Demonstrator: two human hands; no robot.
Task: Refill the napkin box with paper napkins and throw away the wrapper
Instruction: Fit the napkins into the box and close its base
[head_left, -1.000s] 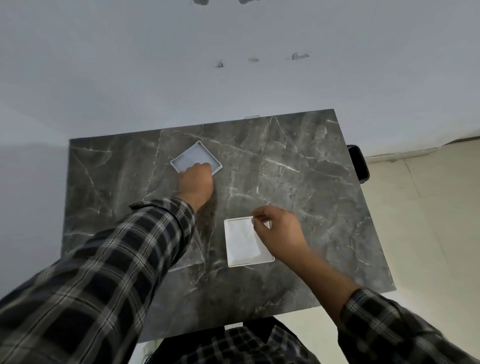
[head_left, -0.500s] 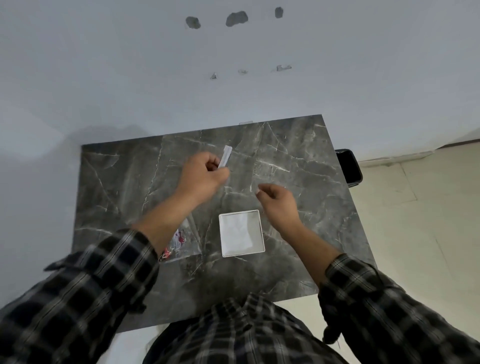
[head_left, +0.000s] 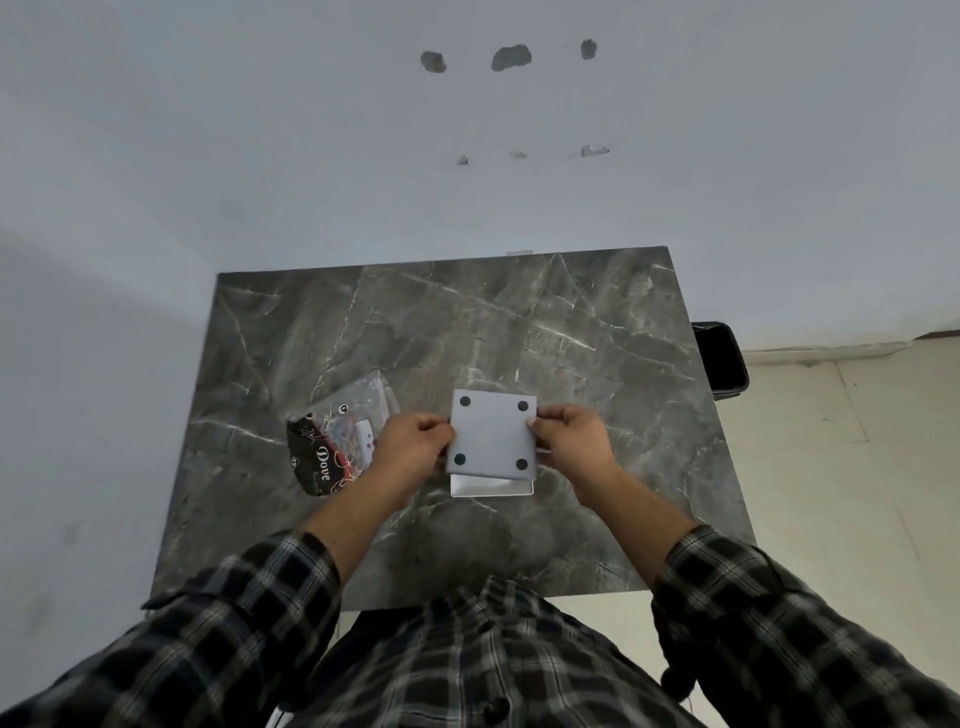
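A grey square panel with a dark round foot at each corner is held flat between both hands above the white napkin box, whose near rim shows under it. My left hand grips the panel's left edge and my right hand grips its right edge. The napkins inside the box are hidden by the panel. A clear and black plastic wrapper printed "Dove" lies on the table just left of my left hand.
The dark grey marble table stands against a white wall. A black bin sits on the floor past the table's right edge. Pale tiled floor lies to the right.
My left hand lifted the square panel from the far side of the table and brought it over the box. My right hand came off the box and took the panel's right edge.
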